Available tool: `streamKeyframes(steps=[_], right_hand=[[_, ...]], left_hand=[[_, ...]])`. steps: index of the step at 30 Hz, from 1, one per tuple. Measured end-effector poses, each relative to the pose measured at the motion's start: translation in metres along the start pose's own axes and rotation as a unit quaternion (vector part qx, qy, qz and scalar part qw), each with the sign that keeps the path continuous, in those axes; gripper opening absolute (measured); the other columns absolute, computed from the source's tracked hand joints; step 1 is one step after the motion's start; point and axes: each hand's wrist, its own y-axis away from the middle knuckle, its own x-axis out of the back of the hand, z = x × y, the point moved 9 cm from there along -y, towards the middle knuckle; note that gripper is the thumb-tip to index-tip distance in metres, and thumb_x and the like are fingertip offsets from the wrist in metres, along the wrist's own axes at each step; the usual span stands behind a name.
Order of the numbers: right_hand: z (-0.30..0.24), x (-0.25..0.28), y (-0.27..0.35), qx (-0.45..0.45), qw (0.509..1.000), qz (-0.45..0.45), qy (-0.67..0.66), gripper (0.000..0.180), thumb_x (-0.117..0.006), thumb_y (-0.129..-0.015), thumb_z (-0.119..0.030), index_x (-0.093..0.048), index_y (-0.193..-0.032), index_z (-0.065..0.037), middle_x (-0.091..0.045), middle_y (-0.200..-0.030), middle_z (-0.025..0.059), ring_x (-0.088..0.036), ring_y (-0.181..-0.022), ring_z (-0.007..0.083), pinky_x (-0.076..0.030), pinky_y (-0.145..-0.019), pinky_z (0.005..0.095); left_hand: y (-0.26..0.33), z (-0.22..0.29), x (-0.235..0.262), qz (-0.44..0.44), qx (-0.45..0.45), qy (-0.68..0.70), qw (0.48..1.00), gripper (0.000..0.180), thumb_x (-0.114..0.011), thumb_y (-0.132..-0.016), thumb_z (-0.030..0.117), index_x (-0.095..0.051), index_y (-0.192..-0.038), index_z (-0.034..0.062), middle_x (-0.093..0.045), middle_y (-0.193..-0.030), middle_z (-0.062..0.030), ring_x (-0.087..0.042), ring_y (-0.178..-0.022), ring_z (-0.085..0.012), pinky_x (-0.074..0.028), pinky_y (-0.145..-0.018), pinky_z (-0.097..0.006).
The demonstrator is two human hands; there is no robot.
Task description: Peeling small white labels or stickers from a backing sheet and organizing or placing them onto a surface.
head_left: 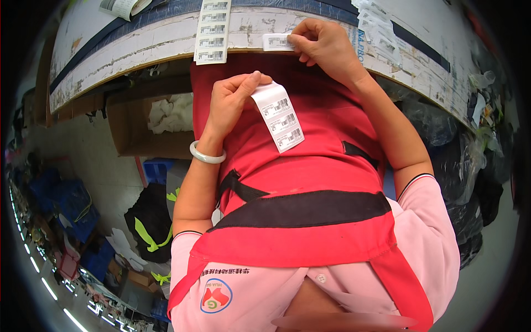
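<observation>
Between thumb and fingers, my left hand (235, 99) pinches the upper end of a short strip of white barcode labels (283, 124), which hangs down in front of the red apron. At the table's near edge my right hand (329, 51) has its thumb and index finger closed on the right end of a white barcode label (276, 42). That label lies flat at the edge; whether it is single or a small stack, I cannot tell. Left of it, a longer label strip (213, 34) lies on the table with its end at the edge.
The worn white table (144, 41) curves across the top. Toward its right lies a pile of loose labels (380, 33); a curled label sheet (121, 6) is far left. Below stands a cardboard box (130, 124) with white material. Dark plastic bags (451, 166) crowd the right.
</observation>
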Motion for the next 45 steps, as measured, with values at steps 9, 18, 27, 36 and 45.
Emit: streamKeyframes(steps=[9, 18, 27, 36, 45], right_hand=[[0.016, 0.076, 0.034, 0.037, 0.986, 0.089, -0.138, 0.02, -0.063, -0.092, -0.022, -0.065, -0.095, -0.002, -0.06, -0.07, 0.0003, -0.057, -0.059, 0.005, -0.045, -0.052, 0.0187], [0.109, 0.184, 0.06, -0.098, 0.94, 0.265, 0.192, 0.035, -0.078, -0.074, -0.035, -0.067, -0.092, -0.006, -0.062, -0.069, 0.0023, -0.06, -0.066, 0.0141, -0.047, -0.062, 0.0305], [0.005, -0.024, 0.074, -0.024, 0.973, -0.193, -0.127, 0.024, -0.069, -0.087, -0.019, -0.065, -0.103, -0.002, -0.064, -0.082, -0.0001, -0.056, -0.072, 0.0064, -0.047, -0.066, 0.0226], [0.008, -0.049, 0.068, -0.098, 0.95, -0.118, -0.272, 0.019, -0.067, -0.09, -0.019, -0.064, -0.09, -0.001, -0.063, -0.076, 0.0022, -0.057, -0.061, 0.0059, -0.046, -0.055, 0.0172], [-0.018, -0.02, 0.057, 0.143, 0.985, 0.0, -0.097, 0.011, -0.065, -0.089, -0.012, -0.069, -0.091, -0.002, -0.065, -0.08, 0.0001, -0.057, -0.072, 0.0065, -0.049, -0.065, 0.0211]], left_hand=[[0.007, -0.006, 0.009, 0.034, 0.026, 0.063, 0.997, 0.042, -0.048, -0.1, 0.032, -0.069, -0.098, -0.0052, -0.07, -0.09, -0.0097, -0.065, -0.081, -0.0123, -0.049, -0.076, -0.024], [0.012, 0.015, -0.015, -0.011, 0.049, 0.147, 0.988, 0.03, -0.061, -0.092, 0.012, -0.059, -0.118, -0.0029, -0.066, -0.092, -0.0112, -0.062, -0.065, -0.0126, -0.052, -0.052, -0.024], [0.013, 0.016, -0.019, -0.043, 0.028, 0.117, 0.992, 0.024, -0.061, -0.092, 0.009, -0.064, -0.111, -0.0033, -0.066, -0.089, -0.0087, -0.06, -0.066, -0.0115, -0.05, -0.059, -0.024], [0.016, 0.019, -0.014, -0.011, -0.01, -0.012, 1.0, 0.024, -0.069, -0.087, 0.008, -0.068, -0.107, -0.0044, -0.068, -0.093, -0.0046, -0.06, -0.082, -0.0075, -0.05, -0.072, -0.022], [0.012, 0.01, -0.009, -0.023, -0.019, -0.055, 0.998, 0.025, -0.064, -0.092, 0.019, -0.069, -0.096, -0.0054, -0.068, -0.082, -0.0037, -0.06, -0.072, -0.0073, -0.05, -0.064, -0.023]])
